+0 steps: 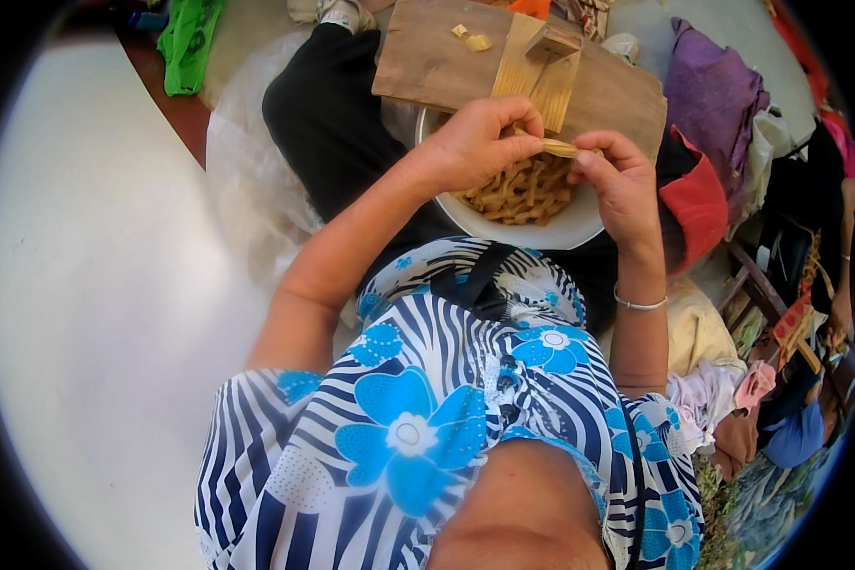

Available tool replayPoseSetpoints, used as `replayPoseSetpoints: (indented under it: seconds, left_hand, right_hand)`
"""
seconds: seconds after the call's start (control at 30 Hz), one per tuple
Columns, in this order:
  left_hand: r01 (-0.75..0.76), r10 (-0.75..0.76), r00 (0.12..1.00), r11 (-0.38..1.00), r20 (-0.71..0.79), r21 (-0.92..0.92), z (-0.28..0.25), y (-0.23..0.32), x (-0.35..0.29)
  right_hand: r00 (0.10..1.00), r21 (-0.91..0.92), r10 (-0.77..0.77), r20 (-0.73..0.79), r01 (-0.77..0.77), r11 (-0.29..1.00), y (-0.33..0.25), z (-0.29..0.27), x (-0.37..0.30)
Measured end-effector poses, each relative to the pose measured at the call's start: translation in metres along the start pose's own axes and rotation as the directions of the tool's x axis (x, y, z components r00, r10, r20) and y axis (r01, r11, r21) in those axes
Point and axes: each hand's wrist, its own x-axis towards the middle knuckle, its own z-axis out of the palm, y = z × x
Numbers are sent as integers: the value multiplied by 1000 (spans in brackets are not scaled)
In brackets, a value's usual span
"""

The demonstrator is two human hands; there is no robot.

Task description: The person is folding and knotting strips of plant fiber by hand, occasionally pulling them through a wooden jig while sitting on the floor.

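My left hand (484, 142) and my right hand (620, 179) pinch the two ends of a short, pale yellow twisted strip (560, 148), held level between them. Just below is a white bowl (513, 234) filled with many short brownish-yellow strips (527, 190), of a kind I cannot make out. A wooden board (427, 57) lies across the bowl's far side. On it is a lighter plank (520, 66) with a small upright wooden block (553, 46). A few small yellow pieces (478, 43) rest on the board's left part.
Purple cloth (712, 81) and red cloth (695, 204) lie to the right, with piled fabrics below. Another person's arm (844, 256) shows at the right edge. Clear plastic sheeting (252, 142) and a green bag (189, 47) are on the left, near a pale surface (95, 285).
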Motion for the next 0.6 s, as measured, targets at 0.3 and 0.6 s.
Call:
replayPoseSetpoints:
  seconds: [0.3, 0.6]
  left_hand:
    - [-30, -6, 994, 946, -111, -322, -26, -13, 24]
    - [-96, 41, 981, 953, -190, -289, -46, -12, 36]
  right_hand:
    - [983, -51, -155, -98, 150, 987, -5, 4, 25]
    - [929, -300, -333, -160, 275, 913, -10, 26, 52]
